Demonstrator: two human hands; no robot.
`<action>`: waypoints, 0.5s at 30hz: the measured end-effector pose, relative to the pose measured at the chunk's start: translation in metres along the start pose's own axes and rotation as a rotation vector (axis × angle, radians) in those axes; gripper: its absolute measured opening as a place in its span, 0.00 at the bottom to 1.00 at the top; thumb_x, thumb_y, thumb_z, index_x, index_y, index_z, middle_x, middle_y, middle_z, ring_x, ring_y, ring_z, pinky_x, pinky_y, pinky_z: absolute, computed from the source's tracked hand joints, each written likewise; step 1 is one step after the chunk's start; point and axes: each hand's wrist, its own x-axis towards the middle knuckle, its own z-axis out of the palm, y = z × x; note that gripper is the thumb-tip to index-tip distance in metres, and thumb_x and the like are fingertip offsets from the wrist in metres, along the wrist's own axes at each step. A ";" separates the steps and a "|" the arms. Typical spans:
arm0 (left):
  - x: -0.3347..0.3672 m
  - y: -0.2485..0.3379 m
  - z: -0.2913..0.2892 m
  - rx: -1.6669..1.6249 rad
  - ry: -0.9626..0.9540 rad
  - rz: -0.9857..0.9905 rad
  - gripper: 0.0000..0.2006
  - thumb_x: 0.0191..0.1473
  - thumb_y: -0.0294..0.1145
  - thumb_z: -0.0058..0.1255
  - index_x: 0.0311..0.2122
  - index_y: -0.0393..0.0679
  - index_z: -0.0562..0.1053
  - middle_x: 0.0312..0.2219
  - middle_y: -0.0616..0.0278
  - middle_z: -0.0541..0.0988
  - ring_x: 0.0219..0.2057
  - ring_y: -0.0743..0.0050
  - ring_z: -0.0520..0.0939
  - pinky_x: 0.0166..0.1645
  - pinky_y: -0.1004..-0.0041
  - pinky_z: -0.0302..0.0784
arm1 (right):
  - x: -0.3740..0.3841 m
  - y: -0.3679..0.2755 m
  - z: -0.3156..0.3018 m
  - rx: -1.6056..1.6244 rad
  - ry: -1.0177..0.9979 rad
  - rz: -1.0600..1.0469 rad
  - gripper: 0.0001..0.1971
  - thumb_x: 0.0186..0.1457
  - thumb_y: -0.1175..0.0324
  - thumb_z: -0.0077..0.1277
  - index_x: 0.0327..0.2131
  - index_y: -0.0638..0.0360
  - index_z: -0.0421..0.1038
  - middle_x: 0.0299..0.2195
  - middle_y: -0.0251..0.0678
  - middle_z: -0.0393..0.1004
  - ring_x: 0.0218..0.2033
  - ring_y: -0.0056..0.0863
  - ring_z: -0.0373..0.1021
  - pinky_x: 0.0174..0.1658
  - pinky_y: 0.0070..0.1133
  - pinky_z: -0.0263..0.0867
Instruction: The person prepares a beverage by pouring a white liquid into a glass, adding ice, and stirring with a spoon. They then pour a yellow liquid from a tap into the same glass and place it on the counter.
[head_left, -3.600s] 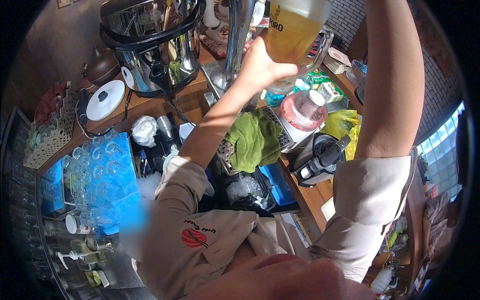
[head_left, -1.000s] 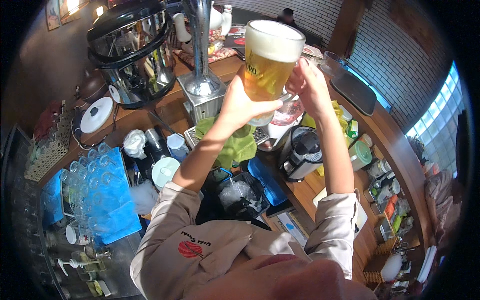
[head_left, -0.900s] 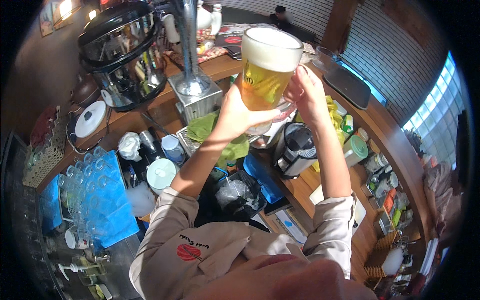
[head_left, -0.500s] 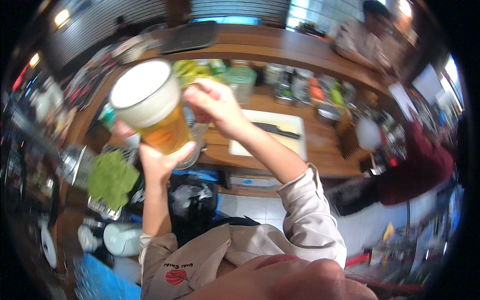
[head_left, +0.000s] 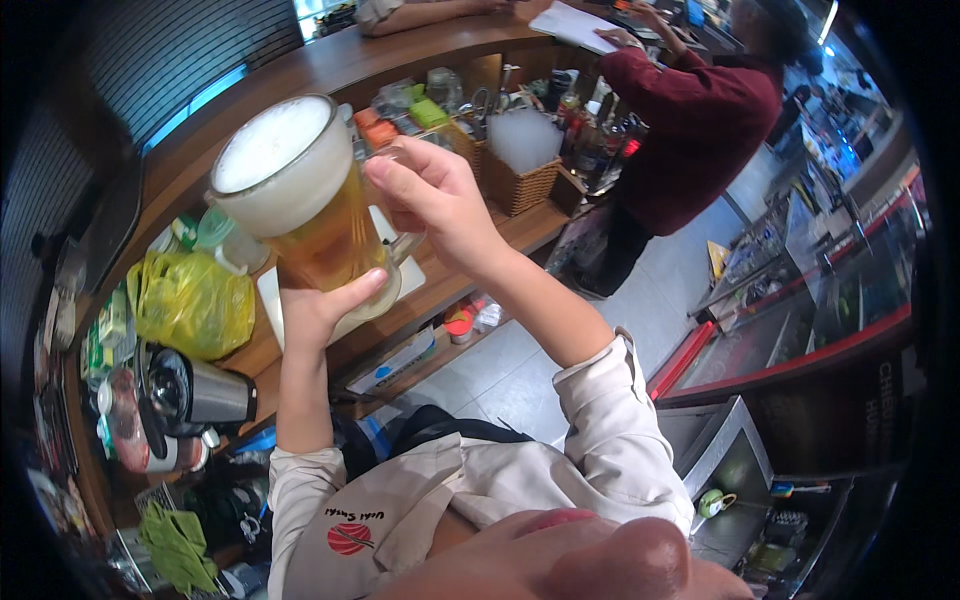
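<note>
A large glass beer mug of golden beer with a thick white head of foam is raised in front of me, slightly tilted. My right hand is closed around its handle at the right side. The lower part of the mug rests in my left hand, whose thumb lies across the glass near the base. The mug hides most of that hand's fingers. Beyond and below the mug, a white cutting board lies on the wooden counter and is partly covered.
On the left of the counter are a yellow plastic bag and a steel jug-like vessel. A wicker basket stands farther right. A person in maroon stands at the counter's right, holding papers. Red-edged glass cases line the right.
My view and body have turned to the right, bringing the person in maroon and the glass cases further into sight. The mug stays in both hands.
</note>
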 end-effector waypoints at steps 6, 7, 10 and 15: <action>0.060 -0.026 0.032 -0.096 -0.186 -0.044 0.31 0.30 0.27 0.63 0.44 0.37 0.65 0.38 0.60 0.73 0.40 0.71 0.73 0.45 0.73 0.68 | 0.015 -0.016 -0.047 -0.054 0.130 -0.100 0.10 0.52 0.63 0.49 0.27 0.59 0.66 0.19 0.22 0.63 0.18 0.07 0.57 0.18 0.09 0.52; 0.071 -0.031 0.035 -0.113 -0.205 -0.061 0.32 0.30 0.27 0.63 0.45 0.37 0.64 0.38 0.60 0.72 0.41 0.71 0.73 0.46 0.73 0.68 | 0.020 -0.018 -0.052 -0.035 0.166 -0.087 0.10 0.52 0.63 0.49 0.26 0.59 0.66 0.19 0.23 0.64 0.18 0.07 0.59 0.20 0.09 0.54; 0.107 -0.048 0.031 -0.042 -0.245 0.049 0.36 0.29 0.29 0.65 0.48 0.38 0.61 0.40 0.59 0.71 0.41 0.71 0.73 0.46 0.71 0.68 | 0.046 -0.017 -0.065 -0.096 0.205 -0.154 0.10 0.51 0.64 0.50 0.26 0.60 0.67 0.20 0.25 0.66 0.19 0.08 0.60 0.21 0.08 0.56; 0.172 -0.058 0.022 -0.269 -0.164 0.261 0.41 0.29 0.39 0.66 0.52 0.44 0.59 0.47 0.53 0.66 0.52 0.63 0.64 0.56 0.65 0.56 | 0.096 -0.012 -0.103 -0.177 0.291 -0.218 0.09 0.52 0.64 0.49 0.28 0.61 0.69 0.16 0.21 0.62 0.15 0.07 0.52 0.17 0.10 0.46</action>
